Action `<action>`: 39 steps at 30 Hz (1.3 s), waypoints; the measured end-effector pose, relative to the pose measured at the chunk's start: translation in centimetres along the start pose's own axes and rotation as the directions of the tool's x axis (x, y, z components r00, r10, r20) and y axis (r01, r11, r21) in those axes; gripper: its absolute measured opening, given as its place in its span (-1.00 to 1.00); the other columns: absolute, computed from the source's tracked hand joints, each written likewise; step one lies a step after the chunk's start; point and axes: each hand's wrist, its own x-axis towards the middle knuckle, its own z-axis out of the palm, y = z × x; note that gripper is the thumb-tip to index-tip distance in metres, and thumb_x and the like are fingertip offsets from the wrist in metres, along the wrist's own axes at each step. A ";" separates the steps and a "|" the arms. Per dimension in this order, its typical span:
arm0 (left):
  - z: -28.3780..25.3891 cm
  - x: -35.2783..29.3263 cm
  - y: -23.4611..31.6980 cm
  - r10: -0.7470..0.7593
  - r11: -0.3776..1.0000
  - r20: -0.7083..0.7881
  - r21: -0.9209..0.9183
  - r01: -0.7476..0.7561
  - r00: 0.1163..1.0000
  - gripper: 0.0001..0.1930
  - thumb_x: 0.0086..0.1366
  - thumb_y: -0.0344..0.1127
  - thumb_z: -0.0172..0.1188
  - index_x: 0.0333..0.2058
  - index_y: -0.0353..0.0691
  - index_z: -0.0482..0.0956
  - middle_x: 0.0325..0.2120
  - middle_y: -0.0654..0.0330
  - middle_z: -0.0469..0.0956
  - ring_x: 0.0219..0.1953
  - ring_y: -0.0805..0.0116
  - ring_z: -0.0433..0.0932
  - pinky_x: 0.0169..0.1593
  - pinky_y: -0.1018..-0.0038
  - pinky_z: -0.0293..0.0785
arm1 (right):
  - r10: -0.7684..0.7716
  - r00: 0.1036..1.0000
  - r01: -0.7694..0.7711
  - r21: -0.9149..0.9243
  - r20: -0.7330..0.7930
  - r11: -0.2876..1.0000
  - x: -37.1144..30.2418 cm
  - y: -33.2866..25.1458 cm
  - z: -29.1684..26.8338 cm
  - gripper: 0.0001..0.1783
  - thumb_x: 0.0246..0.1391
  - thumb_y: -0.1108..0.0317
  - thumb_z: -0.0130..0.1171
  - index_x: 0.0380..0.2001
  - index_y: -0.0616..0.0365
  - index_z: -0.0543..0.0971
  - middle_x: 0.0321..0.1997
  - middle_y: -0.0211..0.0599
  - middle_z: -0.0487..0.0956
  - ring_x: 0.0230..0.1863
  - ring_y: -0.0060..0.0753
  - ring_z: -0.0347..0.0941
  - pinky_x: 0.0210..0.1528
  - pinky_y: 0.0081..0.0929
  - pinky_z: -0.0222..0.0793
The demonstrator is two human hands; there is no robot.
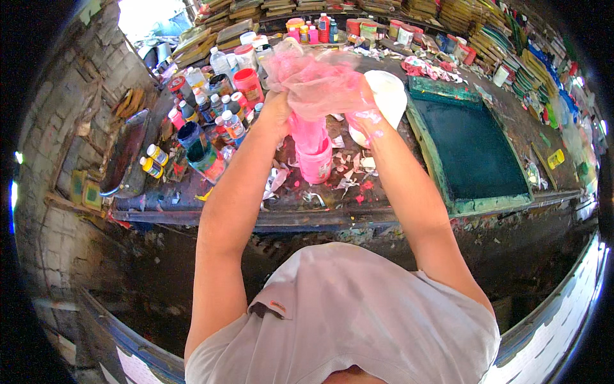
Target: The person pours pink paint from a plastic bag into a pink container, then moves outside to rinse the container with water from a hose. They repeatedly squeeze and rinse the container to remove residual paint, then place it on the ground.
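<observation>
Head view: left hand, right hand, grip clenched round sheer crumpled mesh; cylindrical pink tub beneath.

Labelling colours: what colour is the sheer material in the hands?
The sheer material is pink, paler in places; seen in the head view.

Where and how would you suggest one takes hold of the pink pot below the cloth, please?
Probably around the outer wall of the pink pot, below the rim, coming from the near side. It stands upright with that rounded wall exposed, while the pink cloth raised in both hands hangs above its mouth, obstructing a grip from the top.
</observation>
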 end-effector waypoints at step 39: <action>11.8 -2.4 5.9 0.120 0.987 -0.249 -0.074 -0.143 0.961 -0.59 0.54 -0.39 -0.12 0.21 -0.35 0.56 0.10 -0.05 0.67 0.08 0.00 0.72 0.14 0.04 0.73 | -0.092 0.945 0.238 -0.467 0.314 0.852 0.8 5.8 2.6 -0.22 0.21 0.16 0.46 0.43 0.05 0.42 0.43 -0.18 0.51 0.49 -0.24 0.36 0.55 -0.18 0.24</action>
